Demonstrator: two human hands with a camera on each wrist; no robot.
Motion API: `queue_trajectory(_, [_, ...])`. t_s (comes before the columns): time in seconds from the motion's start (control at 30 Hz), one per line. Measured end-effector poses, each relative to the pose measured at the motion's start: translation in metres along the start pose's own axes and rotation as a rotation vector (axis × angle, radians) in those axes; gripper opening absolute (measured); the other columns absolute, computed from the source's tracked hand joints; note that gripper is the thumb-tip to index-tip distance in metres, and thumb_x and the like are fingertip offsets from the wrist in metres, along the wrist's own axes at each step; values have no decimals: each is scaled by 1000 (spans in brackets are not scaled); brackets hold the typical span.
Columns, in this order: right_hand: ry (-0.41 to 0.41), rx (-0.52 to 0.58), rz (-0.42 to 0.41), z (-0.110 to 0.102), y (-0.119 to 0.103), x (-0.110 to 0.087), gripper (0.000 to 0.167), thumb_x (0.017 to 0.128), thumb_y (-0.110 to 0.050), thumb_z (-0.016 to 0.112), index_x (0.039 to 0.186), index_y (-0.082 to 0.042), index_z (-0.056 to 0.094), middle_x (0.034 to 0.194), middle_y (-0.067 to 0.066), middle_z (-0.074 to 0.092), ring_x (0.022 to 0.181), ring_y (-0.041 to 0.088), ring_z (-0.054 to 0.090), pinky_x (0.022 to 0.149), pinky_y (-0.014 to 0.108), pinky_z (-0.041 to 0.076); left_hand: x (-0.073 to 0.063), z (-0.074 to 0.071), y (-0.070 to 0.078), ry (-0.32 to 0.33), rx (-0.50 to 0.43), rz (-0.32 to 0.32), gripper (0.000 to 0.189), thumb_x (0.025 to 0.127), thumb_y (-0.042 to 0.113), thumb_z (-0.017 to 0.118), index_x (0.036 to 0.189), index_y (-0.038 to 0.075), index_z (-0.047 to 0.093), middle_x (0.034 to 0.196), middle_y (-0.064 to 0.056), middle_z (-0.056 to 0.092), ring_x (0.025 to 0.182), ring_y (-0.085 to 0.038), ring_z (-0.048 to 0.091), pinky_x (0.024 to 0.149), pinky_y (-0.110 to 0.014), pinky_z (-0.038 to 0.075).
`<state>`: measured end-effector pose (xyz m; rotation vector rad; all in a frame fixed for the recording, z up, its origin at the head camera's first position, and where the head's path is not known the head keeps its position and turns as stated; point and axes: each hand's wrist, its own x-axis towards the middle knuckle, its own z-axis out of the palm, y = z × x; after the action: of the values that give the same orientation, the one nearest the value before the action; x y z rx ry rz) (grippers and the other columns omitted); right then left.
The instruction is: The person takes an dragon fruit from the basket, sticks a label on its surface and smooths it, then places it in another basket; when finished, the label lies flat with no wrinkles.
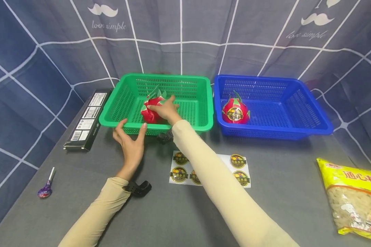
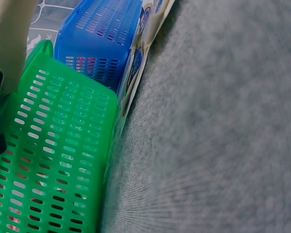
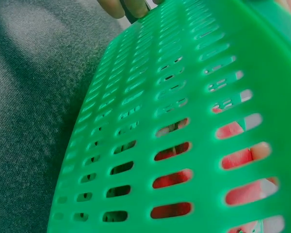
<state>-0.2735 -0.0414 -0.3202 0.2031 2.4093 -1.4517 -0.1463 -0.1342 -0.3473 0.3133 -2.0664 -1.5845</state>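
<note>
My right hand (image 1: pixel 164 109) reaches over the front rim into the green basket (image 1: pixel 204 127), with thumb and fingers round a red dragon fruit (image 1: pixel 149 116) with green leaf tips. Part of the fruit is hidden under the hand. At the same basket's front left, my left hand (image 1: pixel 131 147) touches the rim with its fingers spread and thumb raised. Red skin of the dragon fruit (image 3: pixel 172 179) shows through the basket's slots in the right wrist view. The left wrist view shows the slotted wall of the green basket (image 2: pixel 53 145), with the left fingers out of sight.
Right of the green basket stands a blue basket (image 1: pixel 275 132) with a stickered dragon fruit (image 1: pixel 236 111) inside. A sticker sheet (image 1: pixel 210 169) lies under the right forearm. A black box (image 1: pixel 86 120) and lollipop (image 1: pixel 46 187) are left; a yellow pasta bag (image 1: pixel 355 202) is right.
</note>
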Motion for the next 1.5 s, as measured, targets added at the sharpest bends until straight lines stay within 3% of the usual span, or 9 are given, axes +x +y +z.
queue_trajectory(0.2, [-35, -24, -11, -1, 0, 0, 108, 72, -48, 69, 145, -24, -7, 151, 16, 5, 139, 37, 6, 105, 53, 30, 3, 1, -3, -4, 1, -5, 58, 86, 24, 61, 130, 6, 28, 135, -18, 12, 132, -28, 17, 109, -47, 17])
queue_trajectory(0.4, [-122, -83, -60, -2, 1, -1, 103, 73, -47, 68, 145, -32, -4, 152, 11, 7, 139, 36, 2, 104, 51, 33, 12, 4, -28, 8, 24, 1, 62, 83, 32, 63, 131, 13, 29, 136, -13, 14, 133, -23, 16, 109, -43, 19])
queue_trajectory(0.53, [-154, -113, -96, -2, 2, -1, 95, 75, -49, 66, 145, -34, 3, 150, 5, 22, 138, 31, 18, 102, 47, 37, 16, 5, -38, 16, 33, 13, 63, 81, 40, 64, 130, 20, 30, 135, -8, 15, 133, -19, 17, 109, -40, 20])
queue_trajectory(0.63, [-160, -115, -120, -3, 2, -1, 91, 76, -49, 65, 144, -29, 9, 143, 6, 33, 128, 25, 37, 99, 42, 41, 17, 5, -39, 21, 31, 25, 63, 80, 43, 64, 129, 21, 31, 135, -8, 15, 133, -18, 18, 109, -39, 21])
queue_trajectory(0.77, [-148, -112, -136, -3, 2, -3, 86, 76, -48, 65, 141, -24, 15, 137, 7, 40, 119, 23, 45, 95, 39, 44, 17, 5, -39, 25, 35, 28, 64, 79, 46, 63, 129, 21, 31, 135, -8, 15, 132, -17, 18, 109, -39, 21])
queue_trajectory(1.07, [-121, -107, -155, -4, 2, -7, 82, 74, -49, 67, 137, -24, 21, 134, 5, 42, 116, 22, 47, 92, 38, 46, 15, 3, -39, 33, 50, 26, 66, 78, 48, 64, 128, 21, 31, 134, -9, 16, 131, -21, 19, 107, -41, 22])
queue_trajectory(1.3, [-53, -137, -156, -2, 2, -8, 82, 67, -55, 71, 131, -28, 27, 125, 3, 49, 108, 21, 50, 85, 37, 47, 14, 1, -41, 28, 60, 21, 67, 78, 49, 63, 129, 21, 31, 135, -9, 15, 132, -20, 18, 108, -42, 22])
queue_trajectory(1.5, [-5, -100, -177, -2, 1, -8, 86, 65, -56, 72, 129, -23, 24, 121, 5, 51, 108, 20, 52, 84, 36, 49, 14, 1, -41, 32, 64, 30, 66, 78, 49, 63, 129, 21, 31, 135, -10, 15, 132, -20, 18, 108, -42, 22])
